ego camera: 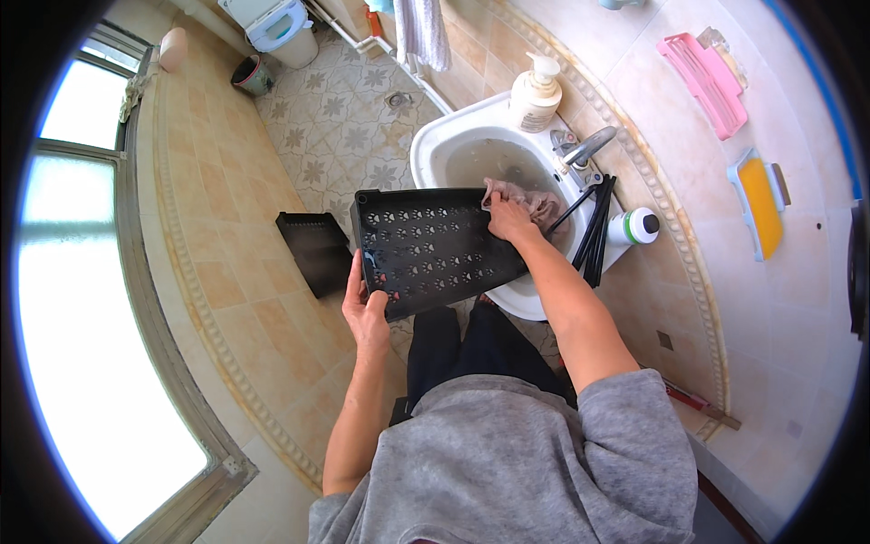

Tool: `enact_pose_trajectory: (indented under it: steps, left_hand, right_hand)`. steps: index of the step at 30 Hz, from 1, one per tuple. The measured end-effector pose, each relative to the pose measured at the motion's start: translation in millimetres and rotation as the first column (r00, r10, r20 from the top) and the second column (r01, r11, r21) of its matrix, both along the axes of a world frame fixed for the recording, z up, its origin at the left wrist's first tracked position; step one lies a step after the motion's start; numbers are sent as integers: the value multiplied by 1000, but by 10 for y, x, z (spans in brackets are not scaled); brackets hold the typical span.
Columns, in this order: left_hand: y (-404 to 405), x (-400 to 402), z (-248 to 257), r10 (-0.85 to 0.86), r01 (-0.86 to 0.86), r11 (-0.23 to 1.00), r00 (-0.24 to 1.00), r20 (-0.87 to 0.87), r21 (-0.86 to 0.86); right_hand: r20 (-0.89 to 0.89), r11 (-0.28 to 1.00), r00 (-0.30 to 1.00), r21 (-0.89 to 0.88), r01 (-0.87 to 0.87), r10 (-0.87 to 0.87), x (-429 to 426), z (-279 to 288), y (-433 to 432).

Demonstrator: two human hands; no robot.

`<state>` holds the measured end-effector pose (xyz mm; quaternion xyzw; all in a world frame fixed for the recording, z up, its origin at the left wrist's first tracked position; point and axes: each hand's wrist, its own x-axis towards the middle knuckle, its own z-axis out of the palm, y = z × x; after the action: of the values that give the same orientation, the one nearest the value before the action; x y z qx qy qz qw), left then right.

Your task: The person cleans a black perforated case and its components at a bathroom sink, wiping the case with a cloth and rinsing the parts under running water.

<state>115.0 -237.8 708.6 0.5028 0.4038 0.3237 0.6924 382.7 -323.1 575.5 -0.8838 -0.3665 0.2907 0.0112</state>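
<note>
My left hand (pixel 368 314) grips the near left edge of a black plastic shelf tray (pixel 435 251) with rows of paw-print cut-outs. The tray is tilted, its right end over a white washbasin (pixel 425 146). With my right hand (pixel 510 219) I hold a wet pinkish-brown cloth (pixel 530 202) against the tray's far right corner. Cloudy water (pixel 493 160) stands in the basin. Several black tubes (pixel 597 234) lean across the basin's right rim, and one thin black rod (pixel 571 209) reaches down beside the cloth.
A pump bottle (pixel 537 98) stands by the chrome tap (pixel 588 149); a white bottle (pixel 632 226) lies on the right rim. Black plastic panels (pixel 316 251) rest on the floor at left. A toilet (pixel 279 34), a bin (pixel 252 76) and a hanging towel (pixel 421 34) are farther off.
</note>
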Motion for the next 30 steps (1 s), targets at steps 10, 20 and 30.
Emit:
enact_pose_trajectory:
  steps: [10, 20, 30]
  left_hand:
    - [5, 12, -115, -1, 1, 999, 1000, 16, -40]
    - [-60, 342, 209, -106, 148, 951, 981, -160, 273]
    - [83, 213, 393, -4, 62, 918, 989, -148, 393]
  right_hand:
    - [-11, 963, 976, -162, -215, 216, -5, 109, -492]
    - [33, 878, 877, -16, -479, 479, -69, 238, -993]
    - [-51, 965, 998, 260, -28, 43, 156, 238, -1313]
